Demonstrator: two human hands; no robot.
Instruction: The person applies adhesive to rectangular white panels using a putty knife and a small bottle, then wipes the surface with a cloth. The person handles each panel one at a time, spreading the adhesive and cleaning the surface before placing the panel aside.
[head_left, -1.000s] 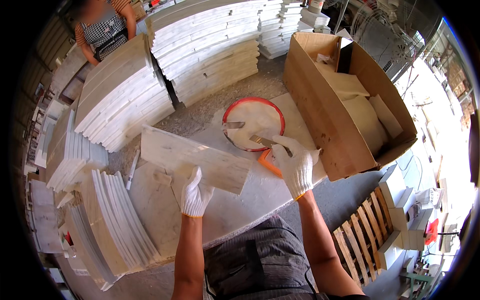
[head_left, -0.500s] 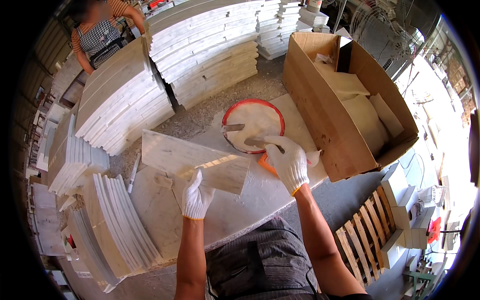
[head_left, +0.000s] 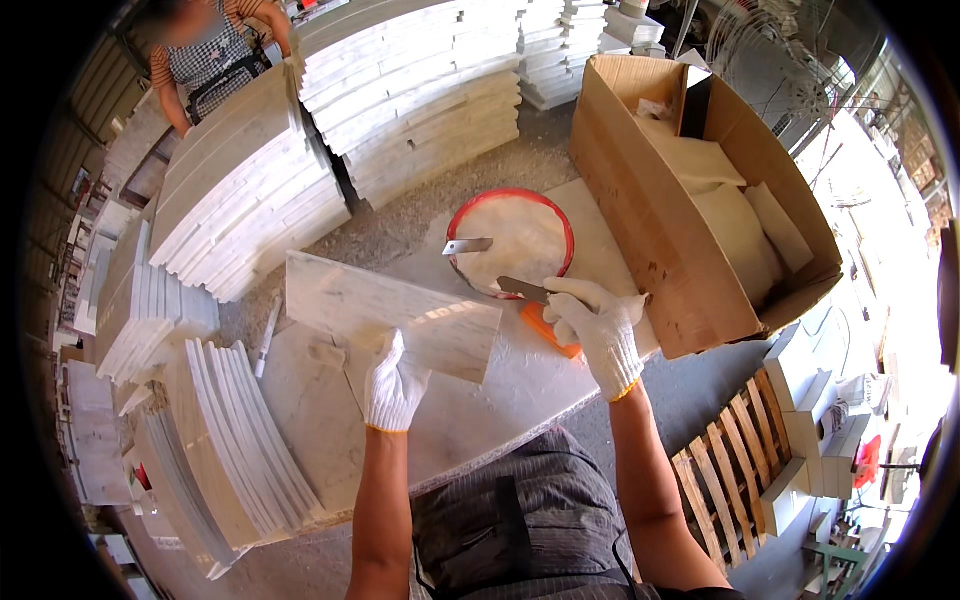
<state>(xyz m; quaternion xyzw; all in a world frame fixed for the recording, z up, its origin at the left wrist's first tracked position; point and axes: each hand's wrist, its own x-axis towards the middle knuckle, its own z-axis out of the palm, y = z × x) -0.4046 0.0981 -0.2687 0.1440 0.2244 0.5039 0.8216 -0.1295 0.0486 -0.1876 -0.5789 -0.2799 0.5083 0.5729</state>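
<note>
My left hand, in a white glove, grips the near edge of a white marble tile that is tilted up on the stone work slab. My right hand, also gloved, is closed on a putty knife whose blade points into a red-rimmed bowl of white paste. A second scraper rests in the bowl. An orange tool lies on the slab beside my right hand.
An open cardboard box with white pieces stands at the right. Stacks of marble tiles fill the left and back. Curved white tiles lean at the lower left. Another person stands at the far left. A wooden pallet lies at the lower right.
My right hand has drawn the putty knife a little away from the bowl toward me. The left hand still holds the tile, which has barely shifted.
</note>
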